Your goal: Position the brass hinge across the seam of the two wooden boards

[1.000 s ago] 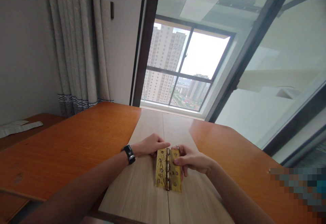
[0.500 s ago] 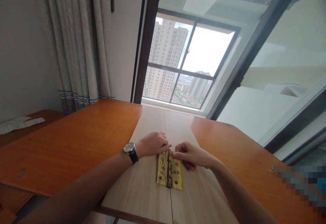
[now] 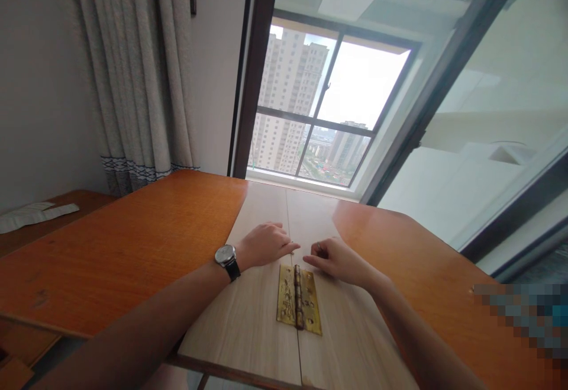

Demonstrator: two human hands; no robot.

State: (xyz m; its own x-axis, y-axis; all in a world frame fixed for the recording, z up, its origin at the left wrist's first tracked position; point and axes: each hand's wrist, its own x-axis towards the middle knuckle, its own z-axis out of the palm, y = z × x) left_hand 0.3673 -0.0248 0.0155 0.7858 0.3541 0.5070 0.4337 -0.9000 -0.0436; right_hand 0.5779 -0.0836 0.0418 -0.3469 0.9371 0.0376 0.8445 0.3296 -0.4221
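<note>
Brass hinge (image 3: 298, 300) straddles the seam (image 3: 288, 224); left hand (image 3: 265, 245), right hand (image 3: 333, 261) seemingly just beyond.

The hinge (image 3: 299, 300) is brass, its tarnished leaves rough and blotched with dull patches around the screw holes. Beneath it lie pale wood-grain boards (image 3: 264, 221) with a smooth matt finish. The orange wooden tabletop (image 3: 133, 242) shows a glossy varnish. The curtain (image 3: 133, 82) is woven cloth, the window frame (image 3: 255, 70) dark matt metal, the watch (image 3: 226, 257) polished metal on a black strap, and the paper (image 3: 38, 217) thin and white.
</note>
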